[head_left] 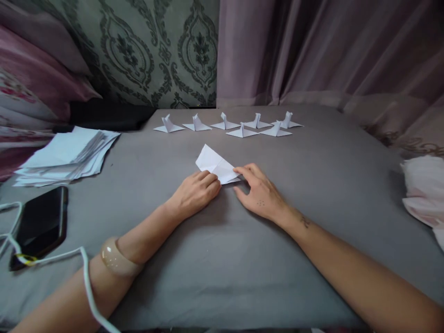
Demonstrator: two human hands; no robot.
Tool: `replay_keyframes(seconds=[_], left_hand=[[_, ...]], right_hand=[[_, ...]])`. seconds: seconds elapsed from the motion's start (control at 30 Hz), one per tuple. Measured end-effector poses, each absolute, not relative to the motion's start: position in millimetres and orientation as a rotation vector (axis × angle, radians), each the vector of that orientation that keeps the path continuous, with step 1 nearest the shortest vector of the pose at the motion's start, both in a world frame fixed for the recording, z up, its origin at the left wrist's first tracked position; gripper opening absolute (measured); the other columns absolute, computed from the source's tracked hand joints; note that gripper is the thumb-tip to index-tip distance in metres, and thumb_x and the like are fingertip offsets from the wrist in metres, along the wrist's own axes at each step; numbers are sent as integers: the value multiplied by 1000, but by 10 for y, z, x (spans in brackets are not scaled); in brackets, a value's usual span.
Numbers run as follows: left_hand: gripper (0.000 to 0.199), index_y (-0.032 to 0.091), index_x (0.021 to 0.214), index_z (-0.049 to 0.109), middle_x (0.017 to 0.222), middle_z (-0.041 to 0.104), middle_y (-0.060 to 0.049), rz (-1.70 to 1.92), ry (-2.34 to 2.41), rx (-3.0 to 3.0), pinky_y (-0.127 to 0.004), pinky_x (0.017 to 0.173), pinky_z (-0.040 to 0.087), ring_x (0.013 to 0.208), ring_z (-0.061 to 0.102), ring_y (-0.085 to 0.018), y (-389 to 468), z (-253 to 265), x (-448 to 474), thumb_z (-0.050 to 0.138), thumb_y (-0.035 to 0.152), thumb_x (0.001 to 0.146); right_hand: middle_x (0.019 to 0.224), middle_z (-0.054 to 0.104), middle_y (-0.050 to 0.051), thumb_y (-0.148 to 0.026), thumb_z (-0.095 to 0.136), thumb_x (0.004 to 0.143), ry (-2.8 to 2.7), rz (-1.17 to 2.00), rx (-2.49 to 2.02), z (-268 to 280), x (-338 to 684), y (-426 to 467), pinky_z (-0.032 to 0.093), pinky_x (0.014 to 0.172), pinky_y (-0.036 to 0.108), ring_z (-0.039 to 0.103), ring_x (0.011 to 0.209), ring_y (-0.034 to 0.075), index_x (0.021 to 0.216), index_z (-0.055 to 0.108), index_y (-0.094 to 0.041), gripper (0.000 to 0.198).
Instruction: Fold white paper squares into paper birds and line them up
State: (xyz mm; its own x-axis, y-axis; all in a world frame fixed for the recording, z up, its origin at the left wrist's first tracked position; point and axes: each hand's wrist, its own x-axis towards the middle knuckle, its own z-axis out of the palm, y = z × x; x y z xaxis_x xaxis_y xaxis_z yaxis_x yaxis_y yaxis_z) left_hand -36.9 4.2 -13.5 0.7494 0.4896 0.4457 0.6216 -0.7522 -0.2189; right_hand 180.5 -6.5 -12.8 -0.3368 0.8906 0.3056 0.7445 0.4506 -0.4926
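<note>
A partly folded sheet of white paper (215, 162) lies on the grey cloth-covered surface in front of me, creased across its middle. My left hand (196, 192) is closed on its lower left edge, the fingers curled over and pressing it down. At the paper's right corner is my right hand (258, 189). Its thumb and index finger are apart, and the index fingertip touches the upper side of the corner. Part of the near edge is hidden under my left fingers.
Several folded white paper figures (196, 123) stand along the back of the surface (222, 259). To the left are a stack of white sheets (65, 152), a phone (41, 222) and a white cable (88, 277) crossing my left forearm. Light fabric (425, 187) lies at the right edge.
</note>
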Motion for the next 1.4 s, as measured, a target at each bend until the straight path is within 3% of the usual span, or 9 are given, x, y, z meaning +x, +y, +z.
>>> replay_keyframes(seconds=[0.1, 0.23, 0.4, 0.53, 0.63, 0.77, 1.0, 1.4], left_hand=[[17, 14, 82, 60, 81, 67, -6, -600, -769, -2487, -30, 65, 48, 75, 60, -18, 0, -96, -376, 49, 17, 95], [8, 16, 98, 58, 92, 69, -6, -791, -771, -2449, -31, 72, 48, 82, 62, -17, -99, 3, -408, 54, 22, 94], [35, 19, 116, 54, 109, 67, -12, -1059, -966, -2334, -39, 89, 48, 102, 62, -24, -170, 92, -495, 64, 38, 88], [20, 22, 110, 59, 105, 71, -7, -1114, -928, -2270, -37, 89, 45, 100, 62, -21, -176, 119, -572, 59, 20, 90], [21, 24, 108, 61, 101, 73, -3, -1139, -850, -2210, -36, 88, 42, 96, 63, -17, -199, 126, -607, 56, 14, 91], [22, 27, 108, 63, 97, 73, -1, -1116, -785, -2119, -37, 86, 40, 92, 63, -16, -230, 92, -647, 57, 15, 91], [14, 29, 100, 61, 89, 72, 1, -1052, -852, -1998, -40, 82, 37, 80, 63, -17, -230, 2, -689, 57, 19, 91], [14, 24, 87, 55, 85, 68, 3, -1082, -653, -1946, -35, 72, 32, 77, 59, -14, -277, 132, -595, 61, 11, 87]], right_hand=[[113, 54, 10, -22, 64, 82, -2205, 168, -1264, -130, 1774, -90, 47, 86, 35, 54, 97, 21, 118, 61, -20, 36], [110, 56, 9, -19, 54, 91, -2125, -63, -1149, -93, 1772, -119, 47, 83, 35, 52, 90, 19, 99, 70, -22, 18], [106, 57, 7, -18, 54, 91, -1941, -103, -1028, -39, 1855, -158, 49, 80, 36, 54, 88, 17, 103, 71, -27, 22], [108, 56, 7, -15, 55, 90, -1921, -86, -920, -37, 1876, -190, 51, 78, 35, 57, 91, 17, 107, 68, -29, 26], [109, 57, 7, -14, 54, 90, -1932, -89, -900, -43, 1852, -202, 51, 78, 37, 58, 92, 19, 109, 66, -29, 27], [111, 57, 8, -20, 57, 89, -1882, -168, -967, 3, 1788, -231, 49, 84, 42, 59, 98, 22, 110, 61, -29, 23], [100, 57, 7, -27, 63, 87, -1880, -310, -1015, 104, 1717, -328, 49, 84, 43, 59, 96, 23, 90, 53, -27, 10], [104, 62, 6, -20, 59, 89, -1972, -226, -926, 101, 1706, -353, 46, 88, 40, 60, 99, 21, 102, 57, -29, 15]])
